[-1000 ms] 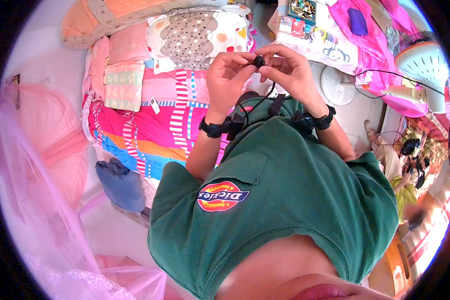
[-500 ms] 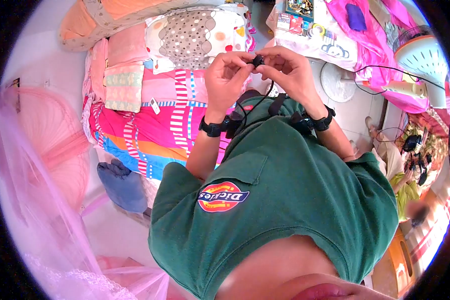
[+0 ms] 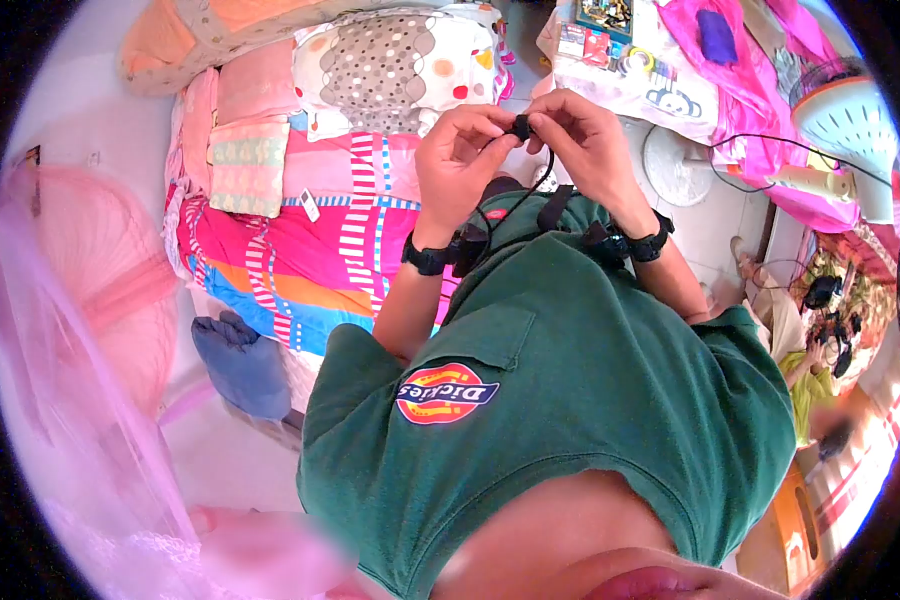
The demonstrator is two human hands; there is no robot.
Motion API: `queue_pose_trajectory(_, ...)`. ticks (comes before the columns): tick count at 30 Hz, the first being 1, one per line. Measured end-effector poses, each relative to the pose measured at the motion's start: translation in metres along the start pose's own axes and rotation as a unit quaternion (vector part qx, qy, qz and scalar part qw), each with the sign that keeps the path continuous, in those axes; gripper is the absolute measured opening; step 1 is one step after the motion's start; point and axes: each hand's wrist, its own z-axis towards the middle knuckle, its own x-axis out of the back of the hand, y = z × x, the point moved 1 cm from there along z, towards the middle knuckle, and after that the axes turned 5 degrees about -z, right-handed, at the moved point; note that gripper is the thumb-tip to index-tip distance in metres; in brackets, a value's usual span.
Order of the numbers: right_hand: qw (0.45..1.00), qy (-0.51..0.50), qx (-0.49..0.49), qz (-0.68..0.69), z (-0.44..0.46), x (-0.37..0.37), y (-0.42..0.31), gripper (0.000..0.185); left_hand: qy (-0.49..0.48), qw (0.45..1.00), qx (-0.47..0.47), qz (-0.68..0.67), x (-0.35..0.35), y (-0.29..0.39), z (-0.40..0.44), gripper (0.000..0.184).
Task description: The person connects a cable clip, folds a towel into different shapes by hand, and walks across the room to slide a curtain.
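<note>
1. Bright room, patterned bedding [image 3: 315,245] on the left.
2. Left hand [image 3: 452,175] and right hand [image 3: 592,155] have fingers pinched on a small black piece [image 3: 521,127] between them.
3. Imo, light fingertips and slack cord [image 3: 551,168] work best.

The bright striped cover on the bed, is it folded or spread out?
Spread out: the cover lies wide and mostly flat, its stripes in view, a small white object resting on top.

The shirt [image 3: 590,350] is green, the cable [image 3: 551,166] black, the pillow [image 3: 370,65] partly dotted
</note>
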Motion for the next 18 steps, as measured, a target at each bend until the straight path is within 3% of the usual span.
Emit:
queue_pose_trajectory(3, 0.999, -0.027, -0.015, -0.015, 0.002, 0.004, -0.001, 0.014, 0.013, 1.000, 0.007, -0.015, 0.000, 0.001, 0.001, 0.018)
queue_pose_trajectory(6, 0.989, -0.037, 0.038, -0.139, 0.003, 0.006, -0.005, 0.023, 0.016, 0.999, 0.020, 0.022, 0.004, -0.002, 0.000, 0.018)
queue_pose_trajectory(9, 0.986, -0.034, 0.066, -0.152, 0.003, 0.006, 0.003, 0.019, 0.000, 0.997, 0.016, 0.069, 0.008, -0.006, -0.001, 0.013)
queue_pose_trajectory(11, 0.993, -0.036, 0.016, -0.109, 0.003, 0.001, -0.003, 0.015, -0.003, 0.998, 0.019, 0.053, 0.010, -0.012, -0.003, 0.017)
queue_pose_trajectory(15, 0.974, -0.028, 0.058, -0.217, 0.007, 0.007, 0.029, 0.012, -0.048, 0.990, 0.048, 0.127, 0.008, -0.003, -0.001, 0.014)
queue_pose_trajectory(18, 0.966, -0.026, 0.080, -0.246, 0.011, 0.000, 0.028, 0.012, -0.072, 0.982, 0.009, 0.177, 0.011, -0.003, -0.003, 0.016)
